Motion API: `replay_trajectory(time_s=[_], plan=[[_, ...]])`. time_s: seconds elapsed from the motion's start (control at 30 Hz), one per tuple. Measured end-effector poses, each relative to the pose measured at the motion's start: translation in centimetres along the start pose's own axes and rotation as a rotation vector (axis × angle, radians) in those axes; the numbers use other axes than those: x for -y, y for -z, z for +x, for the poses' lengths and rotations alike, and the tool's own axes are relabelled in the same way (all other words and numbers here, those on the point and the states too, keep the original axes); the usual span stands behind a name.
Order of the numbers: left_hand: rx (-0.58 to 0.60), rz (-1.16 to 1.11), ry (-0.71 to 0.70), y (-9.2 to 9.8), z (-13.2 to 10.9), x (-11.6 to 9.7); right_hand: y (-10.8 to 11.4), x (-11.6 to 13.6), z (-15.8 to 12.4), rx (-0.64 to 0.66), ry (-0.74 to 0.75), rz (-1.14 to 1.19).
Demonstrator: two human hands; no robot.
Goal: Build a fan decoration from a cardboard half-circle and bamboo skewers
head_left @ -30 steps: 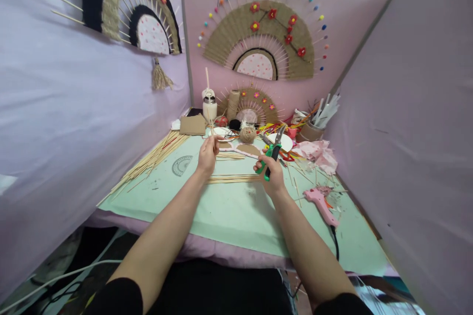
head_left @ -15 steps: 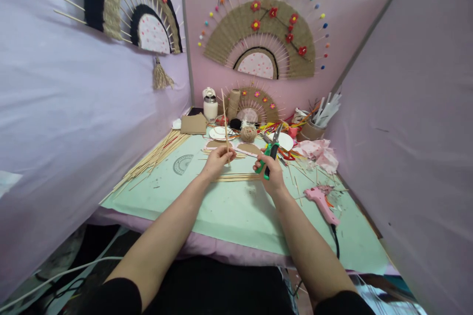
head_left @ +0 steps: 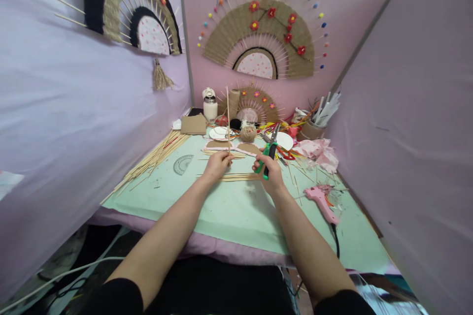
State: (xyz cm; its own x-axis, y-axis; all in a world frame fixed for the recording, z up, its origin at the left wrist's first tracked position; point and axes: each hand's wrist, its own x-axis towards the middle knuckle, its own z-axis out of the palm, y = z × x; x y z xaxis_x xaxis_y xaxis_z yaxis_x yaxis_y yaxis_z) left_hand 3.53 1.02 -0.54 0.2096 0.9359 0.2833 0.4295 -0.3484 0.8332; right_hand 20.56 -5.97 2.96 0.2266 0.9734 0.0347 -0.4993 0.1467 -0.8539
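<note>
The left hand pinches a thin bamboo skewer upright above the green worktop. The right hand is closed around green-handled cutters, blades pointing away, just beside a small row of skewers lying flat.

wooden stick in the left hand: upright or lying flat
Upright. The wooden stick rises almost vertically from the left hand, which pinches it, while the other sticks lie flat on the mat.

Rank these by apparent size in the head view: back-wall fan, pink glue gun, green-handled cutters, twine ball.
1. back-wall fan
2. pink glue gun and green-handled cutters: these look alike, and the right hand hides part of the cutters
3. twine ball
</note>
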Motion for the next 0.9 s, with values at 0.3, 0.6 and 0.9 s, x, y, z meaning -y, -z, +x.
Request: replay_trajectory(time_s=[0.3, 0.6, 0.9], plan=[[-0.118, 0.059, -0.013, 0.81, -0.52, -0.37, 0.09, -0.05, 0.08, 0.013, -0.003, 0.007], [-0.095, 0.008, 0.059, 0.76, -0.65, -0.57, 0.12, -0.11, 0.02, 0.029, -0.004, 0.016], [-0.105, 0.214, -0.049, 0.83, -0.68, -0.41, 0.02, -0.04, -0.05, 0.013, -0.019, -0.006]])
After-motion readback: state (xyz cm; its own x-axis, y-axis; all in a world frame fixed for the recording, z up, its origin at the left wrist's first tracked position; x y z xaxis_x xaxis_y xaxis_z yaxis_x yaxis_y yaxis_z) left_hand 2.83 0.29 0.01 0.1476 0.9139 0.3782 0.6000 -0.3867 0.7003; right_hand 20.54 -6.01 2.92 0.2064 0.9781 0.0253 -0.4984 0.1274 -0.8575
